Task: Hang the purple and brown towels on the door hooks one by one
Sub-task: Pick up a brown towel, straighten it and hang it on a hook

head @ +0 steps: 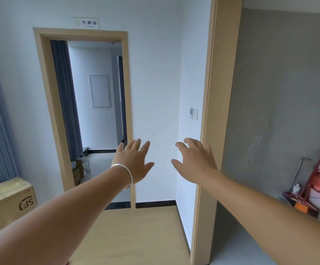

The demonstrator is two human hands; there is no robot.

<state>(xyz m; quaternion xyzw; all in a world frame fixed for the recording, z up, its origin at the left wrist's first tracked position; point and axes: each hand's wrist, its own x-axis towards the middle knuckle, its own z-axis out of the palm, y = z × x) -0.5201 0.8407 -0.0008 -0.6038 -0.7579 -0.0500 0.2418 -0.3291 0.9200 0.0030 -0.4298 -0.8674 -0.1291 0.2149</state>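
1. Both arms are stretched out forward at about chest height. The left hand [134, 161], with a silver bracelet [123, 172] at its wrist, has its grip apart, fingers spread and holding nothing.
2. The right hand [194, 161] is the same: fingers splayed and slightly bent, nothing in them, hanging just in front of the wooden door frame [215, 111] without clearly touching it.
3. Neither the purple nor the brown towel is anywhere in view, and I see no door hooks either. By my reckoning the work is at a between-steps point, either not begun or pausing.
4. Below the hands lies a pale wooden desk [136, 236] with nothing on the part I can see. A cardboard box [8, 199] sits at the left, and an open doorway [90, 111] leads to another room ahead.
5. To do this step well, I would say: first find the towels, turning the head until they and the hooks come into sight.
6. Take only one towel, gathering it near the top edge so a loop or fold can meet the hook cleanly.
7. Mind the clutter of mop handles [308, 169] at the right when turning.
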